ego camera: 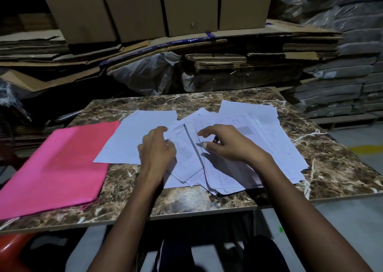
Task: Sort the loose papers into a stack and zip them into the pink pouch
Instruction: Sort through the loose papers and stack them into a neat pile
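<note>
- Your counter (207, 204) fills the middle of the frame: a brown marble-patterned slab, its near edge running across the lower half of the frame.
- Behind it, across the top of the frame, brown cardboard boxes (132, 8) stand in a row on piles of flattened cardboard (269, 50); grey plastic-wrapped bundles (342, 64) are stacked at the upper right.
- The pink pouch (60, 168) lies flat at the left of the counter, its near-left corner reaching the left edge of the frame. Nothing shows inside it, and you cannot tell from here whether its zip is open or closed.
- The loose papers (259, 126) are spread in a messy, overlapping fan across the centre and right of the counter, not squared into a stack. The leftmost blank sheet (132, 139) lies just beside the pouch's right edge.
- Your right hand (230, 145) is in the centre of the frame, over the printed sheets. Its grip is partly curled: the thumb and forefinger stand apart from one another, with the fingertips down on the papers. Whether any sheet is actually pinched cannot be told.
- Your left hand (157, 149) sits just left of it, at the boundary between the blank sheet and a printed page (182, 145). Its fingers are bent inward against that page's left edge, and the grip looks closed on the edge, though motion blur hides the exact contact.
- At the bottom left corner an orange-red seat edge (12, 251) shows below the counter.
</note>
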Available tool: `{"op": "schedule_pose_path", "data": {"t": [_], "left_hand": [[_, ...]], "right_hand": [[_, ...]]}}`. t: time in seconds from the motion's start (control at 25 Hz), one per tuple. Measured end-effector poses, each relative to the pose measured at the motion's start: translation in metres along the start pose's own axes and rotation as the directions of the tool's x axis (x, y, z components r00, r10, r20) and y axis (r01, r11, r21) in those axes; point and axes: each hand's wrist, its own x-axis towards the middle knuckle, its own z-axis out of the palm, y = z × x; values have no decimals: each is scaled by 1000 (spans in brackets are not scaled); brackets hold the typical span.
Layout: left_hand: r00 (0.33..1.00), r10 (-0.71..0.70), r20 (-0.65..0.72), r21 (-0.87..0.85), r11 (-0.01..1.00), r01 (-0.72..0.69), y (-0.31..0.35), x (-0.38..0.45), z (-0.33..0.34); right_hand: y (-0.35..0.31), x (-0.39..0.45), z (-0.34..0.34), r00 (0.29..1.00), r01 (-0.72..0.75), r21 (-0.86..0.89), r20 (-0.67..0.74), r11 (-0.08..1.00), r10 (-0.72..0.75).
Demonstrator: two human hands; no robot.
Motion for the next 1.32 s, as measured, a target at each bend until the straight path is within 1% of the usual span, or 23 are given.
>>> {"op": "schedule_pose_path", "data": {"t": [0.04,0.12,0.16,0.2,0.24,0.32,0.4,0.48,0.52,0.64,0.76,0.84,0.92,1.08,1.2,1.24,1.32], "left_hand": [[999,-45,4,108,993,44,-7,8,-6],[985,-150,89,253,960,123,-18,19,-17],[972,-184,143,302,944,134,-24,23,-18],[966,-189,176,332,935,123,-27,26,-17],[968,-172,185,336,936,102,-29,28,-16],[977,-127,170,290,954,74,-30,34,-14],[979,-139,150,168,979,113,-30,40,-12],[976,-195,101,12,981,194,-33,45,-11],[976,-207,63,-48,977,210,-34,47,-11],[976,-217,6,-133,967,216,-36,47,-11],[968,-251,-18,-201,949,242,-32,44,-17],[966,-245,-88,-186,956,226,-29,41,-21],[954,-229,-194,-166,966,198,-25,37,-28],[899,-233,-370,-196,966,170,-21,29,-45],[863,-287,-415,-178,956,233,-36,23,-57],[863,-296,-410,-135,955,263,-43,21,-60],[868,-291,-403,4,947,320,-55,13,-65]], "right_hand": [[-5,7,3,1000,12,4,10,1000,-12],[-7,18,13,1000,12,22,24,1000,-12],[-5,22,18,1000,0,20,29,1000,-1],[0,25,23,999,-13,7,37,1000,13],[4,26,27,999,-16,-17,41,1000,17],[12,26,36,999,13,-53,35,999,-11],[15,21,43,999,40,-17,-14,999,-41],[18,17,51,997,40,25,-67,999,-38],[19,17,54,997,23,26,-71,999,-21],[21,19,57,998,-11,-2,-64,1000,10],[22,20,60,995,-16,-8,-96,1000,15],[25,20,61,993,-24,20,-119,1000,26],[28,20,61,989,-32,52,-140,998,39],[32,20,59,983,-57,62,-169,996,67],[33,20,59,983,-58,37,-171,998,64],[33,21,59,983,-62,29,-170,998,66],[34,20,60,984,-69,12,-164,998,70]]}}
